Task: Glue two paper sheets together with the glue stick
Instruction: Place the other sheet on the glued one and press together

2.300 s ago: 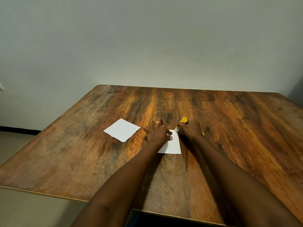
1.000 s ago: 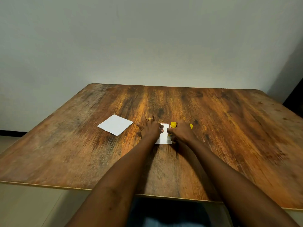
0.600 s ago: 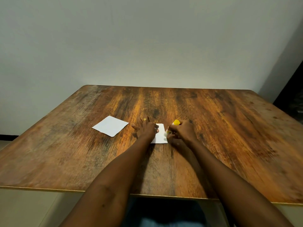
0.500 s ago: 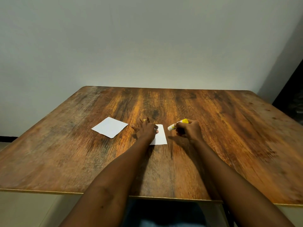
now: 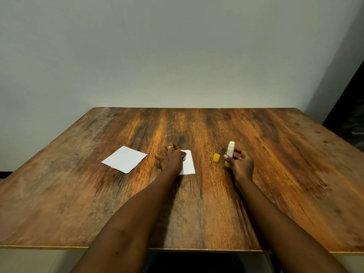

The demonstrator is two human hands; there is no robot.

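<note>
White paper, thin and limp: I log one sheet (image 5: pixel 189 164) pinned under the flat, spread left hand (image 5: pixel 171 159), the second sheet (image 5: pixel 125 159) lying apart. The right hand (image 5: pixel 240 166) curls round the upright, uncapped glue stick (image 5: pixel 230 150) on the table (image 5: pixel 197 205). I judge it light and rigid, best held mid-barrel.

Both forearms (image 5: pixel 137 209) bare — gold ring (image 5: pixel 169 147) on finger of left grip (image 5: pixel 171 158).

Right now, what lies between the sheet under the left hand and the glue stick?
The head view shows only the yellow cap on the table, nearer the glue stick than the sheet.
</note>
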